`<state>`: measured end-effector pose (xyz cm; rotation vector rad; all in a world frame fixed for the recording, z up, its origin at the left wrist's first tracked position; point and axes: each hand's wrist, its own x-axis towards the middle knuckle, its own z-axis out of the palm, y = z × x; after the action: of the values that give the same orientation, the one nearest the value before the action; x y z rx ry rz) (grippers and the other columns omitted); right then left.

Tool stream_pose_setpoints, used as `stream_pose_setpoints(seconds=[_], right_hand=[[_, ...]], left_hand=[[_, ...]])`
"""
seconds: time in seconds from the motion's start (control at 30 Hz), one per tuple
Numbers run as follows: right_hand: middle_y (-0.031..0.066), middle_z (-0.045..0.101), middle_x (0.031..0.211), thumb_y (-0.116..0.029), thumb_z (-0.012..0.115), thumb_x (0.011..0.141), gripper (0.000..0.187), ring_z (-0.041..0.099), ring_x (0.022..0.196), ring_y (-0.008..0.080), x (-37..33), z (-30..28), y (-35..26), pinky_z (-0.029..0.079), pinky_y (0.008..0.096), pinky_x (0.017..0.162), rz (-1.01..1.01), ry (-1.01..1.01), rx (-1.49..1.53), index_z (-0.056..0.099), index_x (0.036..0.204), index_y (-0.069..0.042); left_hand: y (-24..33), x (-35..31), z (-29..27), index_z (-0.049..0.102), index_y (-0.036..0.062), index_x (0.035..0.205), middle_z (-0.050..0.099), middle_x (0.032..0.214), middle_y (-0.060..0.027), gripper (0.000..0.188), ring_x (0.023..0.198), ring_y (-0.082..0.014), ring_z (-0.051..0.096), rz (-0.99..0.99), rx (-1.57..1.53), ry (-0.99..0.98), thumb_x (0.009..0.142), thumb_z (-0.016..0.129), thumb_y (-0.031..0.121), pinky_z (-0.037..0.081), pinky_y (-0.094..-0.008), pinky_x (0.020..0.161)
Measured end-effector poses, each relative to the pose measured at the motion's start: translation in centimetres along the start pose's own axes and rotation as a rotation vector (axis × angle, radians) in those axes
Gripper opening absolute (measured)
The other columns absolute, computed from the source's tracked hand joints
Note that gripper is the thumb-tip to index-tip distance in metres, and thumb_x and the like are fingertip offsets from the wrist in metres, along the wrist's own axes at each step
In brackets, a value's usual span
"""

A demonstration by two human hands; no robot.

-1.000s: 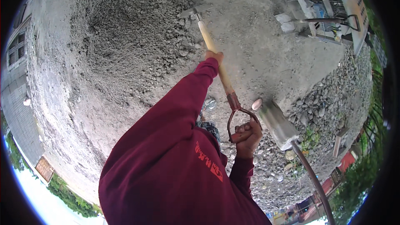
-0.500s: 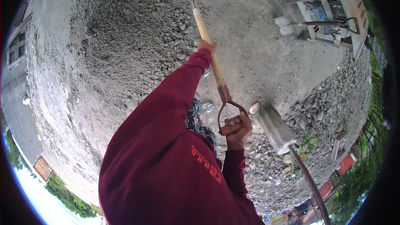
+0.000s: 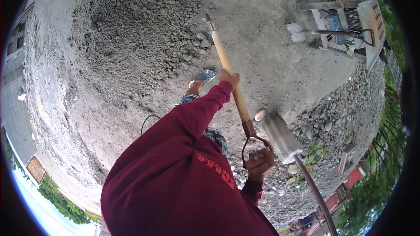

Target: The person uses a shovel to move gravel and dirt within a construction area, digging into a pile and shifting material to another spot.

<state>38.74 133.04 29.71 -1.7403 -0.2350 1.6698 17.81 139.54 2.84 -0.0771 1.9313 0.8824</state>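
a person in a dark red long-sleeved top works a shovel [image 3: 227, 67] over a wide heap of grey gravel and sand [image 3: 131, 39], seen from a camera on their head looking down. compared with a moment earlier, the shovel has swung: half a second ago its shaft pointed higher and further left, and now the blade [image 3: 205, 19] sits at the edge of the heap among loose stones, with the left arm stretched further out. judging from that, a fresh push into the pile is under way. the left hand [image 3: 229, 78] is wrapped around the pale wooden shaft about halfway along, fingers closed tight on it. the right hand [image 3: 260, 161] is closed on the metal d-shaped grip at the top end of the shovel, fingers curled through the loop. so the shovel runs from the right hand near the body, up through the left hand, to the blade on the ground beyond. one foot in a grey shoe [image 3: 203, 76] stands just left of the shaft. beside the right hand, a second shovel [image 3: 282, 137] stands with its blade among rubble. a concrete mixer frame [image 3: 345, 22] stands at the upper right.
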Motion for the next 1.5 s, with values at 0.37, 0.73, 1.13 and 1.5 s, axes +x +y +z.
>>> stream_pose_setpoints(seconds=[0.37,0.73,1.13,1.5], right_hand=[[-0.0022,0.044,0.058,-0.016,0.051,0.086,0.024,0.046,0.046,0.0127,-4.7,-5.1,-0.9,0.043,0.0309,0.044,0.030,0.095,-0.052,0.057,0.106,-0.005],[-0.0031,0.047,0.058,-0.025,0.056,0.087,0.016,0.049,0.050,0.0143,0.1,-14.8,6.3,0.044,0.0370,0.057,0.190,-0.008,0.142,0.057,0.089,-0.009],[-0.0029,0.046,0.056,-0.021,0.052,0.088,0.018,0.047,0.046,0.0142,-10.2,-37.0,7.4,0.043,0.0342,0.051,0.160,0.096,0.203,0.049,0.071,-0.013],[-0.0003,0.050,0.061,-0.025,0.057,0.089,0.016,0.051,0.053,0.0173,-6.6,-30.0,19.0,0.045,0.0385,0.061,0.208,-0.056,0.353,0.055,0.087,-0.009]], left_hand=[[-7.8,-6.4,3.4,0.039,-0.0102,0.110,0.060,0.100,-0.0305,0.057,0.093,-0.0414,0.062,-0.158,0.059,-0.086,0.074,0.064,0.027,0.051,-0.0426,0.083],[-11.0,-4.9,3.8,0.040,-0.0106,0.110,0.061,0.096,-0.0277,0.057,0.087,-0.0374,0.065,-0.002,0.224,-0.048,0.074,0.064,0.026,0.053,-0.0407,0.076],[-30.1,-22.6,10.6,0.051,-0.0096,0.101,0.062,0.096,-0.0250,0.052,0.088,-0.0351,0.064,-0.014,0.340,-0.103,0.067,0.067,0.026,0.052,-0.0409,0.075],[-24.6,-14.3,4.2,0.042,-0.0080,0.116,0.060,0.107,-0.0280,0.058,0.097,-0.0356,0.063,0.066,0.378,-0.040,0.073,0.063,0.025,0.052,-0.0392,0.084]])
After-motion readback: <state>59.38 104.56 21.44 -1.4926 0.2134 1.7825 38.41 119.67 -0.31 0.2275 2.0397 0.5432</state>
